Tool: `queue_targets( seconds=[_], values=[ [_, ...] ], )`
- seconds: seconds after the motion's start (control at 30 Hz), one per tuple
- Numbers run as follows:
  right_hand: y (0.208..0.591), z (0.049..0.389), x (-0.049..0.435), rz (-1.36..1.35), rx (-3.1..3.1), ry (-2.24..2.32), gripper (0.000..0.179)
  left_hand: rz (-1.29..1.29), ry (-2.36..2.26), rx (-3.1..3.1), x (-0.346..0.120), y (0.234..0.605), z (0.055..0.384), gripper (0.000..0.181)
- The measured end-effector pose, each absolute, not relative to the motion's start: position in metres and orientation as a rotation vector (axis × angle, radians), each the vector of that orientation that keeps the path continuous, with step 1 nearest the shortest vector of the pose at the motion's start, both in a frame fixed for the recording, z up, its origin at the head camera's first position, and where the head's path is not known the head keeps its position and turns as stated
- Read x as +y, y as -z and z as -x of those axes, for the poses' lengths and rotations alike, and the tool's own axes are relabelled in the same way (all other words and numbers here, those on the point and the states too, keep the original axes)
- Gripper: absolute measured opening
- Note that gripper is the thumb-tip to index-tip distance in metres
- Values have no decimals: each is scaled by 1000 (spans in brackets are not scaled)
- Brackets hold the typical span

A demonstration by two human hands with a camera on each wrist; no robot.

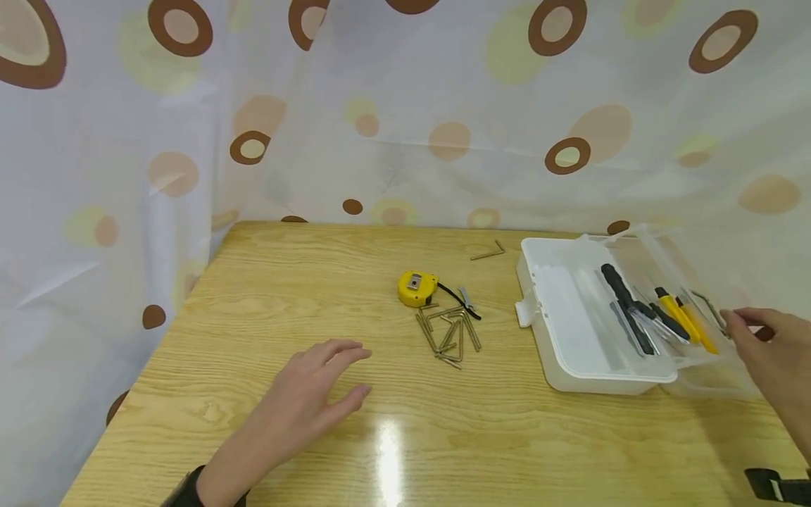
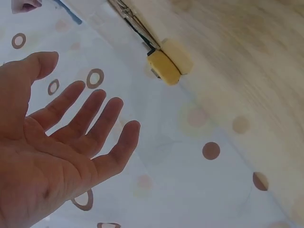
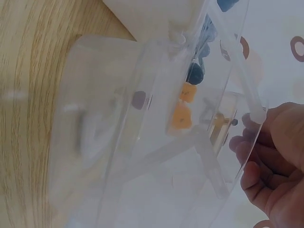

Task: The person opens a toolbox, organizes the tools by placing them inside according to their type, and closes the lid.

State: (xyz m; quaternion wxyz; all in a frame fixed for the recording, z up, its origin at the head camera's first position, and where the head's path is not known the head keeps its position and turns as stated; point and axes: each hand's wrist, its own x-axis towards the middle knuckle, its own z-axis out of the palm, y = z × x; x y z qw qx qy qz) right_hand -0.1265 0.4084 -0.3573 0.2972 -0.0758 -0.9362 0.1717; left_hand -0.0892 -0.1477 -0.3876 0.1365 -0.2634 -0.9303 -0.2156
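Note:
My right hand [image 1: 769,345] is at the right side of a clear tray [image 1: 687,362], its thumb and fingers pinching the end of a bent metal hex key [image 1: 709,308]. The right wrist view shows those fingers [image 3: 254,183] partly behind the see-through plastic. In the tray lie a black-handled screwdriver [image 1: 616,283] and yellow-handled tools [image 1: 673,315]. My left hand [image 1: 294,401] hovers over the table, fingers spread and nothing held. Several brass-coloured hex keys [image 1: 448,334] lie in a loose pile to its right, beside a yellow tape measure [image 1: 415,289].
An opened white toolbox [image 1: 550,352] stands at the right of the wooden table [image 1: 304,289], its clear lid folded outward. One separate hex key [image 1: 488,254] lies near the back edge. Behind hangs a patterned curtain [image 1: 412,98].

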Motion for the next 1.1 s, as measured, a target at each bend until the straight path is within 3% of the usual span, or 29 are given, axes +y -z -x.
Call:
queue_targets(
  seconds=[0.23,0.47,0.7,0.9,1.1],
  values=[
    [350,118,399,99,-2377,-459,28,931,509,-2697,-126,379,111,39],
    [332,99,360,-97,-2337,-396,24,1084,410,-2713,-101,382,141,38],
    [323,85,321,-389,-2183,-356,70,1196,336,-2794,-77,397,171,41],
    [320,80,289,-540,-2082,-329,62,1258,146,-2829,-55,410,184,31],
    [322,82,261,-698,-2079,-359,52,1233,66,-2795,-51,414,175,17]
  ],
)
